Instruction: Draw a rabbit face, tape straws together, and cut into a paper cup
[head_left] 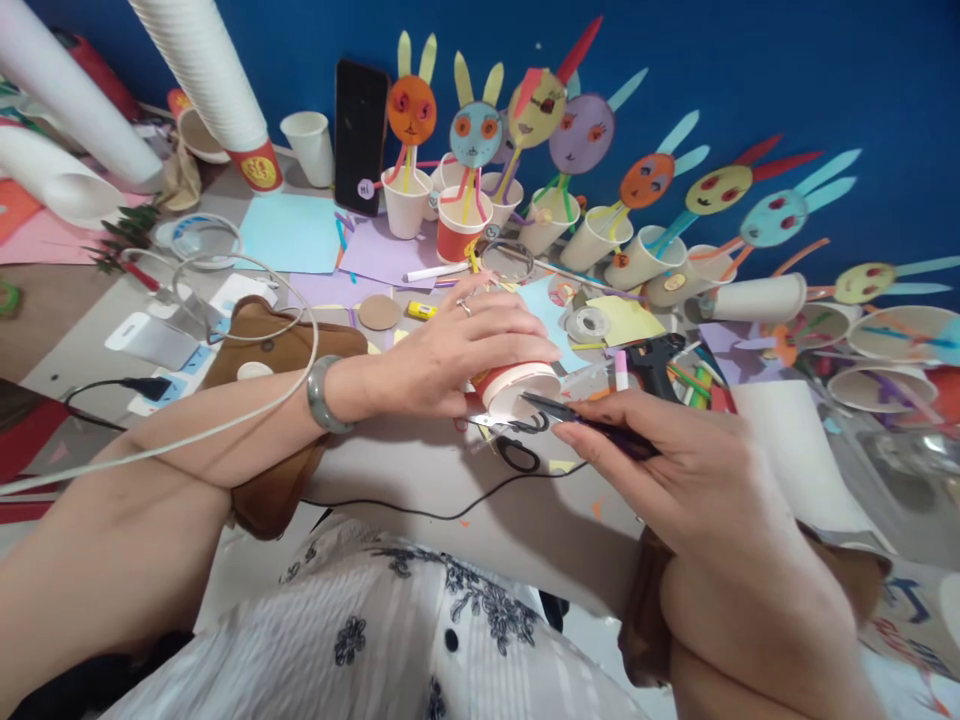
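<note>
My left hand (480,345) is wrapped over a red and white paper cup (511,390) lying tipped on its side. The cup's pale round base faces toward me. In my right hand (682,465) is a slim dark pointed tool (619,435), pinched between thumb and fingers. Its tip is at the cup's base; whether it pierces the paper I cannot tell. A pair of black-handled scissors (519,455) lies on the table just under the cup.
Paper cups with rabbit-faced figures (476,135) line the blue wall. A black phone (360,135) leans there beside a tall cup stack (206,80). A glue gun (656,365) lies right of the cup. A white cable (311,370) crosses my left forearm; a black cord (442,515) runs in front.
</note>
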